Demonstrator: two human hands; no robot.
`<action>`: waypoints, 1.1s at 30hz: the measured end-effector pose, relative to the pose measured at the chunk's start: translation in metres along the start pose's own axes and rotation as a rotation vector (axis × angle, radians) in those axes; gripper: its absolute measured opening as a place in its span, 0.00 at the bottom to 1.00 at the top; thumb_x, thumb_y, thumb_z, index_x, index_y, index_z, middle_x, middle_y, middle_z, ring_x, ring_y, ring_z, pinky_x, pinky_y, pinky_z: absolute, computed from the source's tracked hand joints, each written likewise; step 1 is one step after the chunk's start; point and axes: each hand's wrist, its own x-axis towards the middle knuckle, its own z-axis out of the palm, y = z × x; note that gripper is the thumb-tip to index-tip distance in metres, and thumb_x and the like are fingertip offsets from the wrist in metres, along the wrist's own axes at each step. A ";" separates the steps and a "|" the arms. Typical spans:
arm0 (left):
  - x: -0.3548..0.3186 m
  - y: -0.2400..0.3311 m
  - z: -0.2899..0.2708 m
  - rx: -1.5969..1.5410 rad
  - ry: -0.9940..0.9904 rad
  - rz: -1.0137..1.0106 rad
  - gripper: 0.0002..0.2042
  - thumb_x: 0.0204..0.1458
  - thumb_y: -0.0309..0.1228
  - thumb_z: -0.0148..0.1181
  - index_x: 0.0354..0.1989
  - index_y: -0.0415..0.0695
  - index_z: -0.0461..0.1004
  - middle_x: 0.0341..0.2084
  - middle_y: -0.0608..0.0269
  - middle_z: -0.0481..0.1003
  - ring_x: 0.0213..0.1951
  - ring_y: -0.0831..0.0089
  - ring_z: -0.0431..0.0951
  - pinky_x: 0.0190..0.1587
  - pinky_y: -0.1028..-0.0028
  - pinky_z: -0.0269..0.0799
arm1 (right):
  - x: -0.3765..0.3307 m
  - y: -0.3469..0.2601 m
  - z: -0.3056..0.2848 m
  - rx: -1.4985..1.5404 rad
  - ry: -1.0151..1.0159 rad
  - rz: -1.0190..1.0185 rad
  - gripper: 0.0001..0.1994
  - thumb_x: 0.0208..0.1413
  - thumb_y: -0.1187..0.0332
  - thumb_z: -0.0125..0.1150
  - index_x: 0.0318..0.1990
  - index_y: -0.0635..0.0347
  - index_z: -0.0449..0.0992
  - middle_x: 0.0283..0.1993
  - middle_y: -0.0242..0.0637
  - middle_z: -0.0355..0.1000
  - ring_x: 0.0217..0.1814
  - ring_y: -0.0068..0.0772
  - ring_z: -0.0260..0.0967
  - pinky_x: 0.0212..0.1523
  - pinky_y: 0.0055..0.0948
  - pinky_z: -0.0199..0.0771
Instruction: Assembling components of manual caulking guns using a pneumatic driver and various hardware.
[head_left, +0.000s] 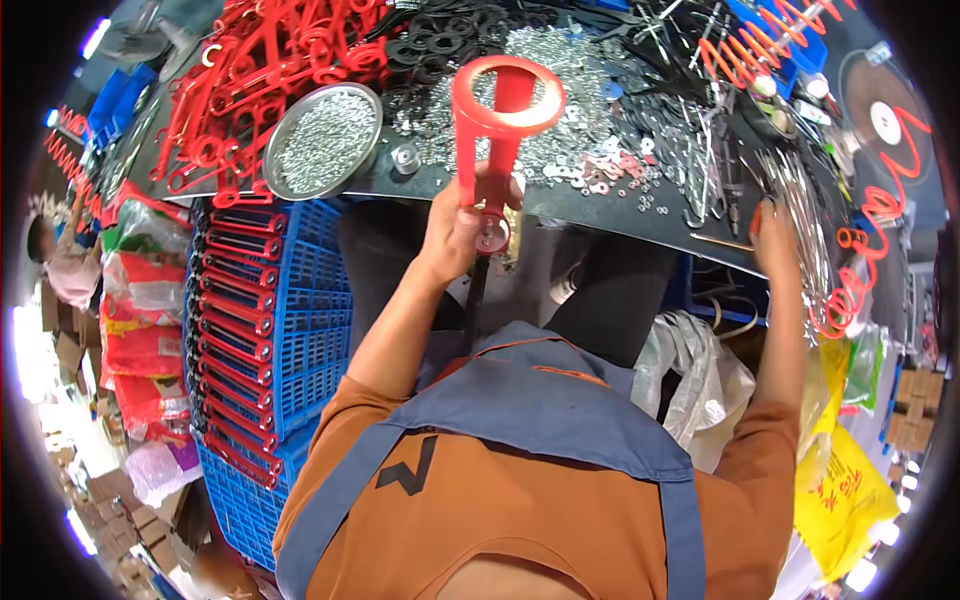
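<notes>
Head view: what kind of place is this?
Likely a small assembly workshop for caulking-gun-type tools: a bench heaped with washers, a blue crate of stacked red frames, and the left hand holding a red frame.

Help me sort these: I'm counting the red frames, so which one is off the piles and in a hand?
The red frame held upright by the left hand, its ring end topmost. The other red frames lie heaped on the black bench or stacked in the blue crate.

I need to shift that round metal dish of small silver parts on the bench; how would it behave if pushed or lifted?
The metal dish is heaped with small metal parts, so it is probably heavy for its size. Its rim looks shallow, so tilting it would likely spill them. It sits near the bench edge; a push toward the person could tip it off.
</notes>
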 end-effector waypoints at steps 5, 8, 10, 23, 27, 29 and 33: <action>-0.008 0.084 0.004 -0.208 0.093 0.071 0.36 0.53 0.65 0.40 0.44 0.39 0.71 0.29 0.56 0.75 0.26 0.69 0.75 0.27 0.71 0.70 | -0.060 -0.233 -0.010 1.032 -0.034 -0.521 0.23 0.49 0.67 0.61 0.53 0.67 0.68 0.54 0.51 0.67 0.59 0.52 0.62 0.60 0.42 0.62; 0.007 0.153 -0.050 -0.584 0.072 0.203 0.34 0.50 0.65 0.48 0.37 0.38 0.68 0.23 0.62 0.70 0.18 0.74 0.67 0.22 0.72 0.63 | -0.095 -0.306 0.020 1.305 -0.295 -0.620 0.16 0.55 0.66 0.55 0.46 0.69 0.70 0.46 0.49 0.70 0.50 0.46 0.68 0.51 0.40 0.67; -0.011 0.178 -0.097 -0.710 0.309 0.257 0.32 0.49 0.63 0.53 0.36 0.39 0.68 0.20 0.66 0.67 0.16 0.76 0.64 0.23 0.73 0.61 | -0.096 -0.317 -0.013 1.514 -0.236 -0.615 0.13 0.62 0.64 0.46 0.35 0.67 0.70 0.28 0.42 0.70 0.29 0.37 0.70 0.32 0.33 0.70; -0.011 0.063 -0.035 -0.362 -0.088 0.094 0.46 0.40 0.78 0.38 0.41 0.40 0.71 0.26 0.58 0.75 0.24 0.67 0.75 0.26 0.67 0.71 | 0.018 -0.319 -0.028 1.087 0.142 -0.115 0.12 0.56 0.62 0.57 0.38 0.63 0.73 0.34 0.34 0.68 0.35 0.28 0.68 0.37 0.30 0.70; -0.005 -0.004 0.001 0.296 0.129 0.256 0.27 0.60 0.52 0.40 0.34 0.37 0.75 0.26 0.53 0.77 0.26 0.56 0.79 0.32 0.69 0.74 | 0.038 -0.322 0.069 1.482 -0.178 -0.068 0.15 0.43 0.66 0.67 0.38 0.63 0.76 0.36 0.45 0.65 0.39 0.46 0.67 0.39 0.38 0.70; -0.005 -0.013 0.002 0.312 0.188 0.234 0.31 0.59 0.56 0.38 0.35 0.36 0.75 0.26 0.53 0.77 0.27 0.60 0.80 0.31 0.70 0.74 | 0.036 -0.326 0.011 0.943 0.141 -0.294 0.14 0.42 0.68 0.66 0.37 0.63 0.76 0.36 0.44 0.66 0.35 0.42 0.68 0.39 0.35 0.71; 0.007 -0.014 -0.005 0.179 0.100 0.217 0.33 0.58 0.58 0.39 0.38 0.34 0.73 0.28 0.53 0.77 0.28 0.65 0.80 0.31 0.71 0.73 | 0.035 -0.307 -0.042 1.571 0.098 0.107 0.13 0.52 0.72 0.63 0.44 0.69 0.76 0.45 0.38 0.70 0.41 0.25 0.71 0.41 0.24 0.74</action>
